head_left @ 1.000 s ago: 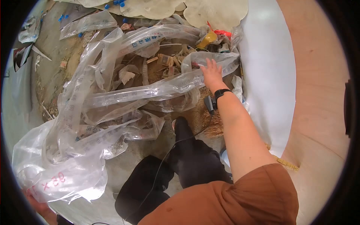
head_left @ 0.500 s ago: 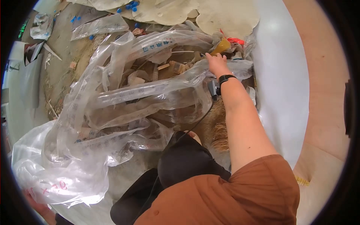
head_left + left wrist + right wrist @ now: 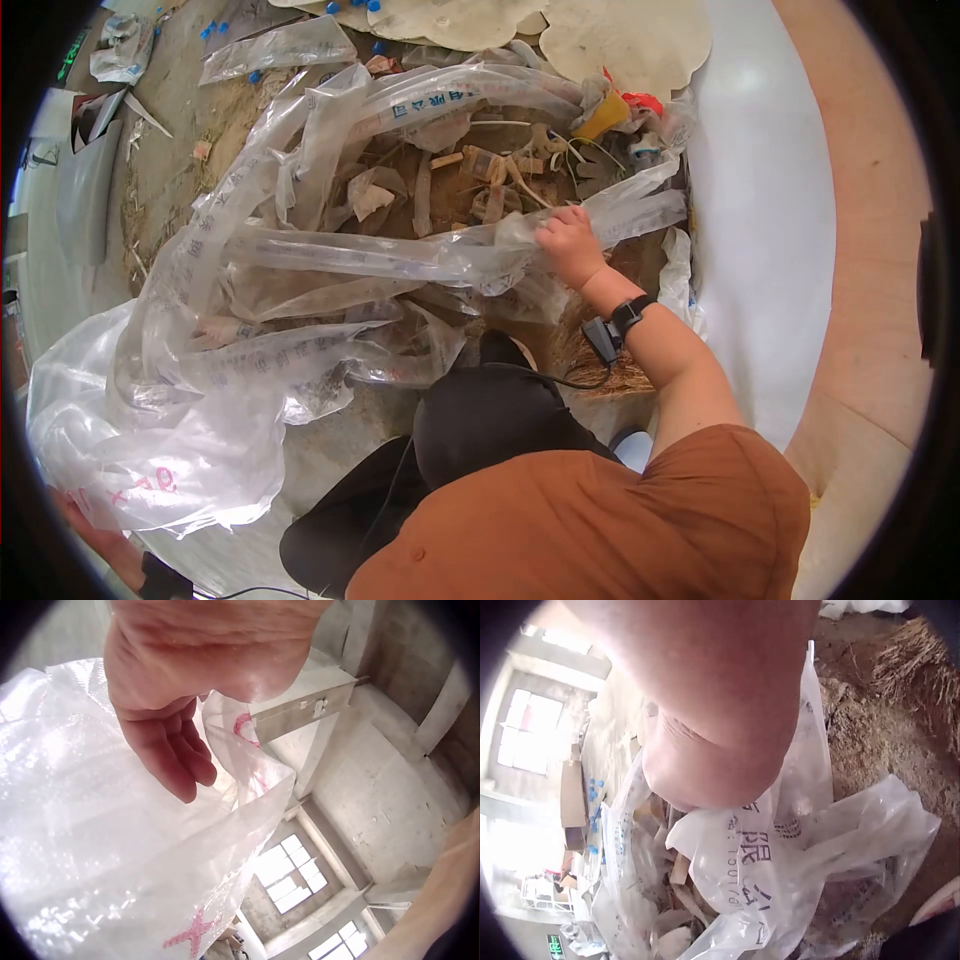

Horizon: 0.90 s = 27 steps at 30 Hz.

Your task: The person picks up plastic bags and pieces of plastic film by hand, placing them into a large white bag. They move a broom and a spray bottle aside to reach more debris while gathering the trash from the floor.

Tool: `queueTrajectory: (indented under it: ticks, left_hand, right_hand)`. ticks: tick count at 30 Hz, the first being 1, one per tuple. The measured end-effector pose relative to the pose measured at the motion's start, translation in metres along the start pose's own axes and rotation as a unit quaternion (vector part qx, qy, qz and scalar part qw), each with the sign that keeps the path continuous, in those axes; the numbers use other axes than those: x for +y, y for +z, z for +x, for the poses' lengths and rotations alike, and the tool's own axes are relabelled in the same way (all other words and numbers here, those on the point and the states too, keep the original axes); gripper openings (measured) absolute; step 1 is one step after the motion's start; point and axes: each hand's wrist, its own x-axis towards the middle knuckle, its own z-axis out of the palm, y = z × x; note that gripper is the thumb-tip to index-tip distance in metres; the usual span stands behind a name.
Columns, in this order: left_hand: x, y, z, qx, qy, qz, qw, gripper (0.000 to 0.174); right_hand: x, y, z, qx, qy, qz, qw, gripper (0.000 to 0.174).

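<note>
In the head view my right hand [image 3: 570, 246] grips a long strip of clear printed plastic sheeting [image 3: 345, 254], its fingers curled over the bunched film. The right wrist view shows the same sheeting [image 3: 739, 862], with dark printed characters, spilling out below the hand; the fingertips are hidden there. At the lower left, my left hand [image 3: 100, 545] holds the edge of a large clear plastic bag [image 3: 200, 470] marked in red. Seen from the left wrist, curled fingers [image 3: 169, 761] of that hand reach inside the bag's open mouth, with a fold of film against the palm.
Wood scraps [image 3: 485, 168] and other rubbish lie on the dirty floor within the loops of sheeting. A yellow cup-like piece [image 3: 602, 115] and red plastic [image 3: 643, 103] sit beyond. Broom bristles [image 3: 605, 375] lie near my foot. A white panel [image 3: 765, 230] stands along the right.
My right hand has come down and back towards me from over the far rubbish, its spread fingers closing on the sheeting and bunching it. The left hand stays at the bag.
</note>
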Motion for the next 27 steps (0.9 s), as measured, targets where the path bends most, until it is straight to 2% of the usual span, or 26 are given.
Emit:
queueTrajectory:
  ticks: [4, 6, 9, 11, 13, 15, 16, 17, 19, 20, 21, 23, 24, 25, 26, 27]
  left_hand:
    - [0.008, 0.027, -0.024, 0.033, -0.001, 0.012, 0.999, 0.071]
    - [0.010, 0.030, -0.028, 0.025, 0.038, 0.021, 0.999, 0.070]
    - [0.006, 0.012, 0.003, 0.001, -0.002, -0.017, 1.000, 0.070]
    - [0.015, 0.019, -0.003, -0.015, -0.108, -0.026, 0.994, 0.069]
    - [0.014, 0.019, -0.004, -0.029, -0.082, -0.034, 0.996, 0.068]
    - [0.011, 0.019, -0.005, -0.047, -0.049, -0.029, 0.997, 0.068]
    - [0.010, 0.018, -0.005, -0.060, -0.033, -0.025, 0.997, 0.067]
    - [0.008, 0.014, -0.006, -0.074, -0.015, -0.021, 0.997, 0.067]
    - [0.006, 0.002, -0.004, -0.115, 0.031, -0.006, 0.993, 0.066]
    - [0.003, -0.001, -0.008, -0.149, 0.058, -0.003, 0.987, 0.065]
    - [0.009, 0.009, -0.016, -0.115, 0.041, -0.004, 0.993, 0.064]
    - [0.018, 0.020, -0.023, -0.045, 0.006, -0.010, 0.999, 0.063]
    - [0.019, 0.015, -0.019, -0.009, -0.011, -0.014, 1.000, 0.062]
    - [0.014, -0.003, -0.005, -0.086, -0.007, -0.009, 0.996, 0.061]
    - [0.012, -0.007, -0.003, -0.121, -0.005, -0.008, 0.993, 0.060]
    - [0.015, 0.004, -0.012, -0.156, -0.003, -0.007, 0.988, 0.060]
  right_hand:
    - [-0.011, -0.006, 0.055, 0.038, -0.033, -0.001, 0.999, 0.002]
    - [0.004, -0.007, 0.103, 0.089, -0.041, -0.015, 0.995, 0.003]
    - [0.028, -0.011, 0.178, 0.159, -0.052, -0.025, 0.986, 0.005]
    - [0.030, -0.018, 0.215, 0.165, -0.066, -0.021, 0.984, 0.006]
    - [0.025, -0.015, 0.245, 0.171, -0.081, -0.017, 0.982, 0.006]
    - [0.016, -0.008, 0.266, 0.133, -0.114, -0.022, 0.984, 0.007]
    - [0.014, -0.005, 0.274, 0.015, -0.086, -0.052, 0.995, 0.013]
    - [0.017, 0.002, 0.280, 0.019, -0.087, -0.051, 0.995, 0.013]
    - [0.025, 0.031, 0.292, -0.062, 0.087, -0.051, 0.993, 0.025]
    - [0.034, 0.042, 0.295, -0.104, 0.135, -0.064, 0.983, 0.045]
    - [0.039, 0.042, 0.295, -0.101, 0.134, -0.060, 0.984, 0.045]
    - [0.047, 0.043, 0.294, -0.211, 0.209, -0.042, 0.954, 0.058]
    - [0.048, 0.046, 0.290, -0.210, 0.207, -0.039, 0.955, 0.058]
    - [0.046, 0.049, 0.284, -0.238, 0.191, -0.040, 0.951, 0.061]
    - [0.044, 0.050, 0.281, -0.266, 0.174, -0.043, 0.947, 0.064]
    - [0.042, 0.050, 0.283, -0.300, 0.157, -0.052, 0.939, 0.049]
